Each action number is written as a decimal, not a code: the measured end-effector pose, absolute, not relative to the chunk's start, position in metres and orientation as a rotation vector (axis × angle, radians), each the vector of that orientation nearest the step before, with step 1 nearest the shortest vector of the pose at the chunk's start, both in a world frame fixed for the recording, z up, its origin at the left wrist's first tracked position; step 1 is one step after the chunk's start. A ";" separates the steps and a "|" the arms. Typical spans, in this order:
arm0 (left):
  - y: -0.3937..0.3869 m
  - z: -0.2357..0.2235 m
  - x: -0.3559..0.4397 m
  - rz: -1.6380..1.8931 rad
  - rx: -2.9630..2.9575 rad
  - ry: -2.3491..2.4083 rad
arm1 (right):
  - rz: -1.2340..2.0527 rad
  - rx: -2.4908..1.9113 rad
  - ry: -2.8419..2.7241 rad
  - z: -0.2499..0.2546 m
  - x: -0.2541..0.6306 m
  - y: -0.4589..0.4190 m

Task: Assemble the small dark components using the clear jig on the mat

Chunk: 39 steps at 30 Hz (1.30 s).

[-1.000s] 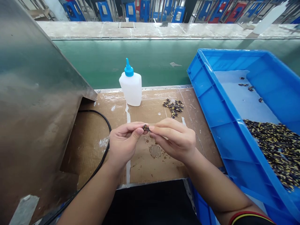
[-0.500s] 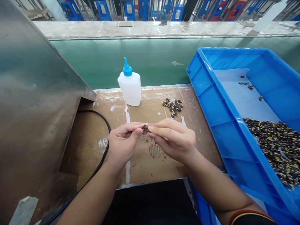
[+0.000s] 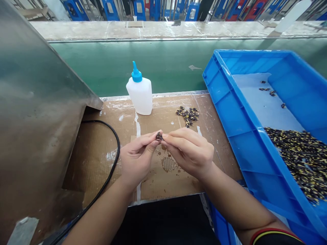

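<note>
My left hand (image 3: 136, 157) and my right hand (image 3: 190, 152) meet above the cardboard-covered bench (image 3: 163, 170). Both pinch one small black part (image 3: 159, 136) between their fingertips. A small pile of similar black and yellow parts (image 3: 188, 114) lies on the cardboard just beyond the hands. A white glue bottle with a blue nozzle (image 3: 139, 91) stands upright behind them.
A large blue crate (image 3: 237, 112) at the right holds a heap of black and yellow parts (image 3: 300, 156). A slanted metal panel (image 3: 38, 119) fills the left. A black cable (image 3: 109, 170) curves across the cardboard. A green conveyor belt (image 3: 163, 64) runs behind the bench.
Both hands stay together on the small part; the part now sits slightly higher between the fingertips. The view has tilted a little.
</note>
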<state>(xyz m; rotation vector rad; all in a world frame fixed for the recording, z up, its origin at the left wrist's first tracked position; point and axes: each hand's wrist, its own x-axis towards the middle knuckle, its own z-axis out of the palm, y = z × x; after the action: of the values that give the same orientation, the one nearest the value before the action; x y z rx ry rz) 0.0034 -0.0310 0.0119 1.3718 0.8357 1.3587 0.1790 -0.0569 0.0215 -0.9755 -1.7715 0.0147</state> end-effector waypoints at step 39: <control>-0.030 0.016 0.004 1.304 1.342 1.046 | 0.011 -0.990 -1.851 0.019 0.180 -0.046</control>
<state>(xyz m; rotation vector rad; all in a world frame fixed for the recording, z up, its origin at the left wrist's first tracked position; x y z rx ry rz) 0.0040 -0.0299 0.0161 1.3423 1.0456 1.3037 0.1799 -0.0459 0.0187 -0.9900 -1.8507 0.0110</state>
